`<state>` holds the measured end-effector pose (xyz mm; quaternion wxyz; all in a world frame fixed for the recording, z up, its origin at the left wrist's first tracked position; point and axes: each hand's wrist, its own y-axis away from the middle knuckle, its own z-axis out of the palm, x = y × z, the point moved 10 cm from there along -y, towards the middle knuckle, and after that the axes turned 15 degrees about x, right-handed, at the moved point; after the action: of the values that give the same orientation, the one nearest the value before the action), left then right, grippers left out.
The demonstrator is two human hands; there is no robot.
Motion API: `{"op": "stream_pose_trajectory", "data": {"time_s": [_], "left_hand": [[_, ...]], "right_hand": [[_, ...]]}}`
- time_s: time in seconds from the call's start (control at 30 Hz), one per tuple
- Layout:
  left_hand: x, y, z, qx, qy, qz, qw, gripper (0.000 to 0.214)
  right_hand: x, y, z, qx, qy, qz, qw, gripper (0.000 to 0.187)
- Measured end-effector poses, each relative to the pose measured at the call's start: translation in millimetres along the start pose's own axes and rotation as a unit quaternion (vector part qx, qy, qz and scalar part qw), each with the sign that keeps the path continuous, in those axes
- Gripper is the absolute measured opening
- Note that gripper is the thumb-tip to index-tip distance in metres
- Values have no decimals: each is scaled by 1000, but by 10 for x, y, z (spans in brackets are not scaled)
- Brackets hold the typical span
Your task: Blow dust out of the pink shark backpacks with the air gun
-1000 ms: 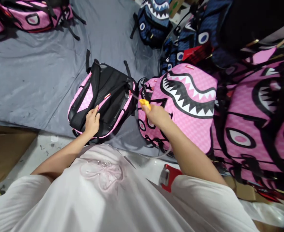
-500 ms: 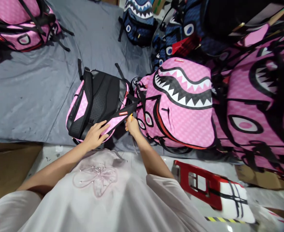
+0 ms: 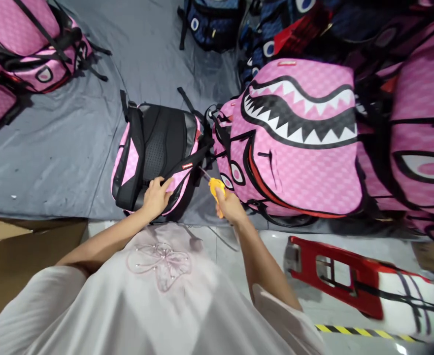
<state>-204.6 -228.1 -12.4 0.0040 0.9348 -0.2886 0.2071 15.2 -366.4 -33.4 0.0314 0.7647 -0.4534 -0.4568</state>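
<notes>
A pink and black backpack [image 3: 159,143] lies back panel up on the grey-covered surface. My left hand [image 3: 156,196] is closed on its near shoulder strap [image 3: 182,178], which has a pink panel and a small red label. To the right of the strap, my right hand [image 3: 228,203] is closed round a yellow-handled tool [image 3: 216,187] with a thin tip pointing up and left. The tool's exact kind is unclear. Its tip lies close to the black end of the strap; I cannot tell if they touch. A thin grey cord [image 3: 224,239] hangs below the right hand.
A large pink backpack with a shark mouth [image 3: 305,118] stands close on the right, with more pink backpacks behind. Blue backpacks [image 3: 215,24] sit at the far side, pink ones [image 3: 43,59] at far left. A cardboard box [image 3: 35,266] and a red frame [image 3: 335,276] are below.
My right hand has drawn back to the right and down from the strap, bringing the yellow tool into fuller view. My left hand stays on the strap. The whole view has shifted.
</notes>
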Motion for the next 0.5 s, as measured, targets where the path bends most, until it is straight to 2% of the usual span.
{"op": "stream_pose_trajectory", "data": {"time_s": [0.07, 0.1, 0.13, 0.2, 0.27, 0.3, 0.37, 0.43, 0.5], "left_hand": [[-18, -47, 63, -11, -16, -22, 1000, 50], [-20, -82, 87, -22, -13, -23, 999, 51], [-17, -117, 103, -37, -1, -18, 999, 52], [-42, -180, 57, -60, 40, 7, 997, 50], [-182, -226, -147, -38, 87, 29, 995, 44], [-325, -235, -297, -10, 107, 27, 994, 42], [-765, -202, -603, 59, 139, -18, 988, 41], [-1328, -83, -779, 98, 181, -121, 971, 42], [-1851, 103, -753, 89, 253, -257, 928, 42]], "right_hand": [[-22, 162, -188, 64, 53, -21, 996, 54], [-80, 242, -198, 81, 54, -33, 995, 55], [-153, 321, -134, 77, 49, -45, 995, 54], [-283, 489, 132, 24, 55, -62, 996, 50], [-339, 677, 363, -13, 80, -67, 994, 42], [-335, 774, 415, -8, 85, -65, 994, 41], [-260, 983, 431, 24, 75, -46, 996, 44], [-123, 1218, 464, 41, 73, -18, 996, 50], [7, 1443, 584, 32, 110, 6, 993, 48]]}}
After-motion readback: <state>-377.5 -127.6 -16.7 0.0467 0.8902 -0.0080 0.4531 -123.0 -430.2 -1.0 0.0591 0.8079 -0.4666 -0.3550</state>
